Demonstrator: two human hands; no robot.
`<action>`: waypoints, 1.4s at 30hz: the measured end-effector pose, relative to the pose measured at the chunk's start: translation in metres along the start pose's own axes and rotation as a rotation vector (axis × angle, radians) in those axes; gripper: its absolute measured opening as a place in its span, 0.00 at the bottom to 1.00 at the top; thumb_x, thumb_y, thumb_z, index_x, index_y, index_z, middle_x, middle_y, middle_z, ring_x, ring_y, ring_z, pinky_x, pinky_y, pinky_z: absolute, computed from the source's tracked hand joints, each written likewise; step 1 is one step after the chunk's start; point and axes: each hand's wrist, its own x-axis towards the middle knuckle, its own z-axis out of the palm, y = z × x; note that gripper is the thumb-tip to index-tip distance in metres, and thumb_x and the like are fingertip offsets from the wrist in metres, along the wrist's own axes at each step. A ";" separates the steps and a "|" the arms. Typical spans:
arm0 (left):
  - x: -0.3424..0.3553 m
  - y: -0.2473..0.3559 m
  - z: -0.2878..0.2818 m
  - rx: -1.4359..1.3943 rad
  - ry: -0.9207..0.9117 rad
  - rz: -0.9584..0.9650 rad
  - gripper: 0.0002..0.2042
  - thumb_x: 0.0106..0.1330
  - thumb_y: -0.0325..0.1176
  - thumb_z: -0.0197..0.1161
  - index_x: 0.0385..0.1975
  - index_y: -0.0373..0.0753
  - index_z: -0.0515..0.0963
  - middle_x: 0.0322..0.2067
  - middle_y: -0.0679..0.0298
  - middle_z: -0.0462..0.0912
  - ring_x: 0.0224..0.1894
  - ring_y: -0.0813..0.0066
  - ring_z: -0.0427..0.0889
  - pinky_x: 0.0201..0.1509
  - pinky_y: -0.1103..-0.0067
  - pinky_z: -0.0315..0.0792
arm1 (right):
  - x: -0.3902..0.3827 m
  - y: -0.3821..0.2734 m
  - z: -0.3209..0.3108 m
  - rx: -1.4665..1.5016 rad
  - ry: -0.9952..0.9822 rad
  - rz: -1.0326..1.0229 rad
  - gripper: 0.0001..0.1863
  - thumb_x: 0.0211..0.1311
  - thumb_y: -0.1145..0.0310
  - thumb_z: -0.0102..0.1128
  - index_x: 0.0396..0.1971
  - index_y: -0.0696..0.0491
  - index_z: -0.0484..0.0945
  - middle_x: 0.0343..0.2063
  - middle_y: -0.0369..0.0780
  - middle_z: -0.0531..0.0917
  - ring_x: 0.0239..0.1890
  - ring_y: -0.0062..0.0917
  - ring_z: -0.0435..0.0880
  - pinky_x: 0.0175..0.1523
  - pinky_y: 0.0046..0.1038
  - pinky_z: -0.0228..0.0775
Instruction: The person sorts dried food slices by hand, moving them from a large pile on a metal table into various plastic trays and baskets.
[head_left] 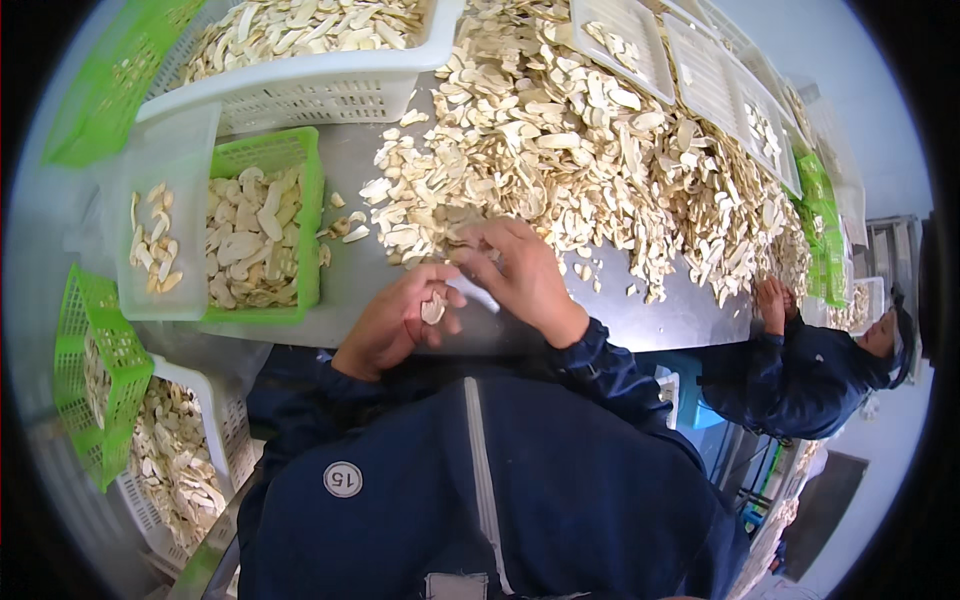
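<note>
Heap of pale slices (560, 160) on a metal desk (345, 290).
Left hand (395, 318) by the desk's near edge, fingers curled about a single slice (432, 308); right hand (520, 275) just beside it, fingers bent, at the heap's near side, cannot tell whether pinching anything; green basket (312, 210) of slices toward the desk's left edge; white tray (190, 165) overlapping that basket, bearing several slices; white basket (300, 105), larger, filled, farther from the near edge.
</note>
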 end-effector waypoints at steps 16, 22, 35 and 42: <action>-0.013 0.005 -0.003 -0.226 0.244 0.094 0.12 0.75 0.34 0.50 0.51 0.37 0.72 0.34 0.63 0.78 0.27 0.77 0.75 0.22 0.86 0.64 | 0.025 -0.014 0.020 0.170 -0.103 -0.004 0.10 0.63 0.64 0.65 0.38 0.54 0.84 0.31 0.43 0.84 0.33 0.37 0.83 0.40 0.32 0.75; -0.017 -0.013 -0.044 -0.160 0.039 0.184 0.14 0.76 0.41 0.48 0.49 0.38 0.74 0.33 0.63 0.78 0.21 0.80 0.72 0.16 0.87 0.59 | 0.045 -0.009 0.052 -0.436 -0.031 -0.258 0.12 0.54 0.65 0.66 0.39 0.48 0.82 0.35 0.38 0.81 0.43 0.33 0.80 0.48 0.35 0.71; -0.012 -0.012 -0.035 -0.212 -0.001 0.075 0.16 0.78 0.42 0.47 0.49 0.35 0.74 0.35 0.61 0.78 0.23 0.80 0.72 0.13 0.89 0.58 | 0.047 -0.001 0.041 -0.294 -0.015 -0.196 0.10 0.59 0.60 0.66 0.32 0.52 0.83 0.28 0.39 0.82 0.32 0.37 0.82 0.38 0.37 0.74; -0.018 -0.011 -0.034 -0.194 0.039 0.147 0.13 0.76 0.38 0.49 0.48 0.35 0.75 0.32 0.62 0.77 0.23 0.79 0.73 0.15 0.87 0.60 | 0.048 0.007 0.042 -0.330 -0.019 -0.213 0.06 0.53 0.68 0.66 0.29 0.53 0.80 0.26 0.41 0.82 0.33 0.37 0.82 0.39 0.37 0.74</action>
